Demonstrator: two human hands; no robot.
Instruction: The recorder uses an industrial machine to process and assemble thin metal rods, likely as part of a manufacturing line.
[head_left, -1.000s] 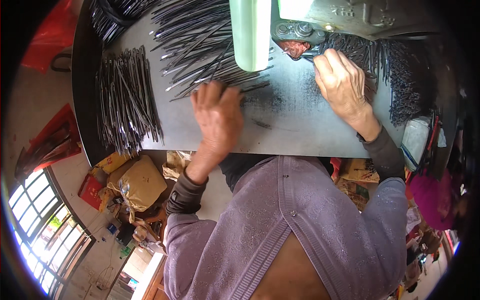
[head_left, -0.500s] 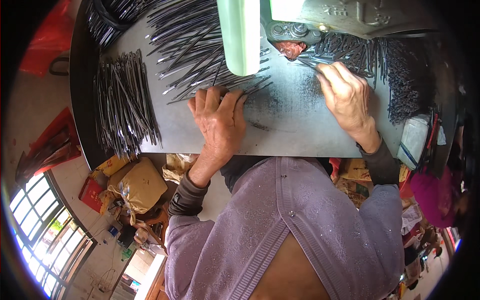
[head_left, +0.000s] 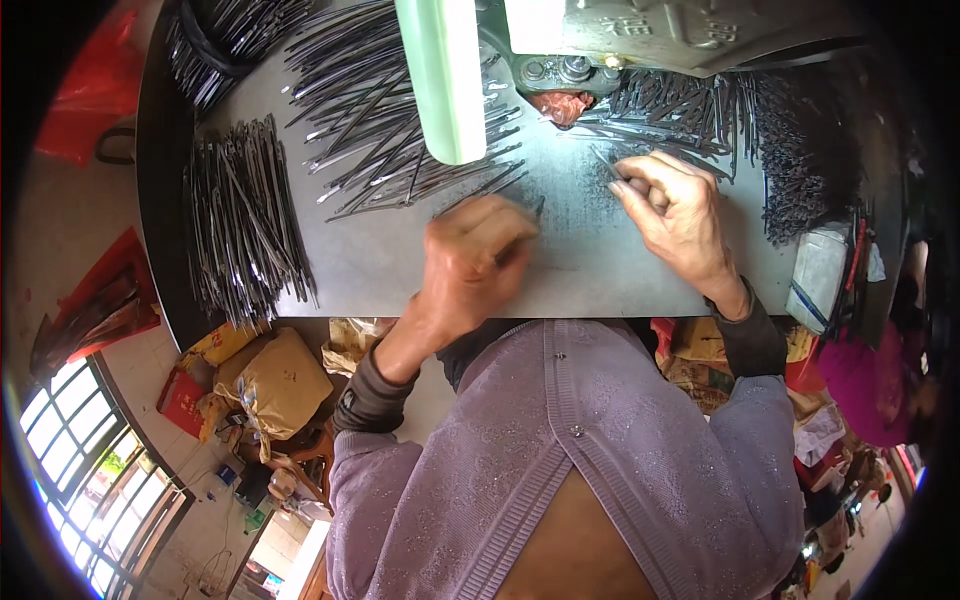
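Right hand (head_left: 678, 212): fingers clamped on a thin dark strip (head_left: 604, 163)! Left hand (head_left: 478, 265) blurs over the tabletop (head_left: 365, 275), finger state unclear.

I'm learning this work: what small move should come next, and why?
Probably bring the left hand toward the right hand: a strip juts from the right hand's grip, while the left, blurred, is over the table, apart from it.
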